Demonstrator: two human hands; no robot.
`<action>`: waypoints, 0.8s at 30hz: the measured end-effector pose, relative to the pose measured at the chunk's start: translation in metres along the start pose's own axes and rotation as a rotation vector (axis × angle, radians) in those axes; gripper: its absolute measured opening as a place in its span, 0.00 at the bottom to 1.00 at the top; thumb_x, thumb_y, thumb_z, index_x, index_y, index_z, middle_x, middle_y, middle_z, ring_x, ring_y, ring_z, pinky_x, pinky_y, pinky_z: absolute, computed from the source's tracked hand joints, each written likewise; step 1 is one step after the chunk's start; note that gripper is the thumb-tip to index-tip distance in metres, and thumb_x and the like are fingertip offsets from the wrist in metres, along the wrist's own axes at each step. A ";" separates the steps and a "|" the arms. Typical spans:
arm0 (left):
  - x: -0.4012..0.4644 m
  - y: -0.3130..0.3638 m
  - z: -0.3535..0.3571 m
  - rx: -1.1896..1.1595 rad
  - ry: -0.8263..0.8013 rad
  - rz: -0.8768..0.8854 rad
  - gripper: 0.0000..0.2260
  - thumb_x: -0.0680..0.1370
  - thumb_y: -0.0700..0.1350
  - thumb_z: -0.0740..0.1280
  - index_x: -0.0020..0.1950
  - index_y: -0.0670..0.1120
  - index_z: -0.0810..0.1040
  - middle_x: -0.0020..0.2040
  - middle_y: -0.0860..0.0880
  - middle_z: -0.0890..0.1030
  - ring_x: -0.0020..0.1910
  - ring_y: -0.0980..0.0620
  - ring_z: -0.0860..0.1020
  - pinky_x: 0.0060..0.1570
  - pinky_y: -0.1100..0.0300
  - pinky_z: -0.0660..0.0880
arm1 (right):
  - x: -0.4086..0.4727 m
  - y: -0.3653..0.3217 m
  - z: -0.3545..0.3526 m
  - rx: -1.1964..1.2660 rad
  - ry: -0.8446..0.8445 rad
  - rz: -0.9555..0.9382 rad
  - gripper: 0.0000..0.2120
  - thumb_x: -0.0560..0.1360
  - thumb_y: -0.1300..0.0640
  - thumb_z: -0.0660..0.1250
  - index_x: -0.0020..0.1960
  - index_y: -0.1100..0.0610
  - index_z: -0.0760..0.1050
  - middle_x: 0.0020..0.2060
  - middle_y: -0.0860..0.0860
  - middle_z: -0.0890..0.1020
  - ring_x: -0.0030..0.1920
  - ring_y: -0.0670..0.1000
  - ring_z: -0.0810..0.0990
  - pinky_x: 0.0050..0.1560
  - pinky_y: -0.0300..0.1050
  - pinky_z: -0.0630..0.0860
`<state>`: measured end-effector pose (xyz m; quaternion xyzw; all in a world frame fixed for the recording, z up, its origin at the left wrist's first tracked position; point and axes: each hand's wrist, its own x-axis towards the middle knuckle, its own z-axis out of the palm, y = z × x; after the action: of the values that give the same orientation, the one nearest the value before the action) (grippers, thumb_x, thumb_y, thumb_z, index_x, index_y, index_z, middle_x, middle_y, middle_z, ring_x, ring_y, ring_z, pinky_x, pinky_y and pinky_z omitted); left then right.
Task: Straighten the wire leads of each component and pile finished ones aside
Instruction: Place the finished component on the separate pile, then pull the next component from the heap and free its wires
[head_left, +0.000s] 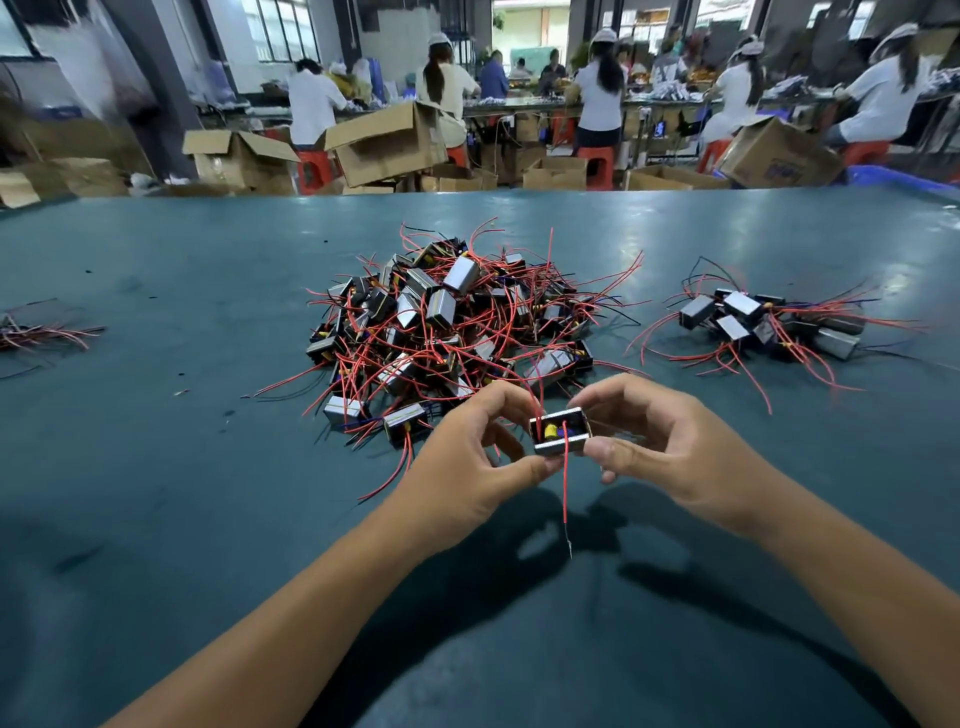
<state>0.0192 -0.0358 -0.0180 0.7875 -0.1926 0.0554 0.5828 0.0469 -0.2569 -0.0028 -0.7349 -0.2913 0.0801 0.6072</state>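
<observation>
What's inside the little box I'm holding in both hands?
Inside the little box a yellow part, a blue part and red wire ends show. Anything deeper is hidden by its walls and your fingers.

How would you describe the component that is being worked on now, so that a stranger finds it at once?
Start at the big tangled pile in the middle of the green table, then come toward the viewer to the two hands. The left hand and right hand pinch one small box-shaped component between them. Unlike all the others, it is lifted off the table, with one red lead hanging straight down.
</observation>
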 end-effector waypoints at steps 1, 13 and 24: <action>0.000 0.000 -0.001 0.019 -0.004 0.000 0.13 0.73 0.45 0.77 0.52 0.52 0.76 0.41 0.61 0.80 0.35 0.60 0.75 0.36 0.69 0.69 | -0.001 0.000 0.001 -0.023 0.002 -0.009 0.14 0.73 0.53 0.72 0.57 0.52 0.77 0.50 0.59 0.83 0.51 0.64 0.80 0.46 0.50 0.82; -0.001 -0.001 -0.005 0.344 0.108 0.062 0.13 0.74 0.48 0.76 0.51 0.55 0.73 0.40 0.67 0.76 0.30 0.62 0.71 0.32 0.72 0.66 | -0.004 -0.008 -0.031 -0.107 -0.036 -0.048 0.20 0.71 0.51 0.74 0.62 0.47 0.75 0.54 0.51 0.83 0.59 0.52 0.80 0.56 0.47 0.79; -0.003 0.002 -0.002 0.501 -0.017 0.169 0.13 0.74 0.48 0.76 0.51 0.52 0.73 0.45 0.62 0.74 0.37 0.58 0.74 0.35 0.70 0.67 | -0.006 -0.009 0.007 -1.082 0.010 -0.506 0.17 0.70 0.51 0.76 0.56 0.56 0.80 0.50 0.50 0.79 0.52 0.54 0.78 0.56 0.51 0.76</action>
<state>0.0161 -0.0341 -0.0164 0.8888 -0.2428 0.1432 0.3614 0.0355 -0.2534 0.0026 -0.8480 -0.4538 -0.2300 0.1482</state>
